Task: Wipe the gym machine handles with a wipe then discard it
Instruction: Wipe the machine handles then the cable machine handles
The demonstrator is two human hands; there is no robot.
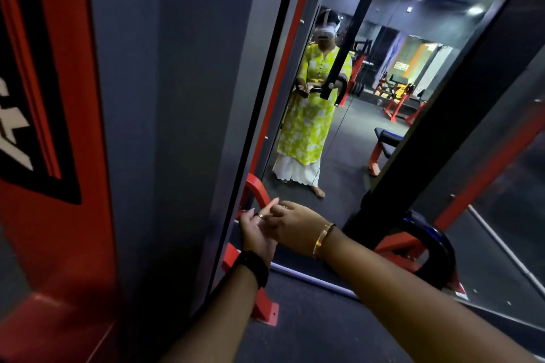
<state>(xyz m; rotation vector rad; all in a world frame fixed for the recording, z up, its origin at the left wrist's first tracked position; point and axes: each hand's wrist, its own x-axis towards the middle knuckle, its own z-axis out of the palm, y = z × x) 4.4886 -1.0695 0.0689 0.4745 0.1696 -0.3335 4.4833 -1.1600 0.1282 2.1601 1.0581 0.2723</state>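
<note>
Our two hands meet low in front of the mirror [351, 156], touching each other. Our left hand [256, 232] lies palm up with its fingers relaxed and one finger straight. Our right hand [296, 228] comes in from the right with its fingers curled down onto the left hand's fingers; whether they pinch anything between them we cannot tell, and we cannot make out a wipe there. The handle [436, 247], a black curved loop, sits at the foot of the black post [442, 132], to the right of our right hand and well apart from both hands, beyond the right forearm. Neither hand touches it. Counting: two hands, one handle in direct view, one post. We see one ring [260, 215] on the left hand, one black band [253, 267] on the left wrist and one gold bangle [322, 239] on the right wrist. The mirror shows one person standing with both hands together beside the reflected post, and one bench [387, 138] behind.
</note>
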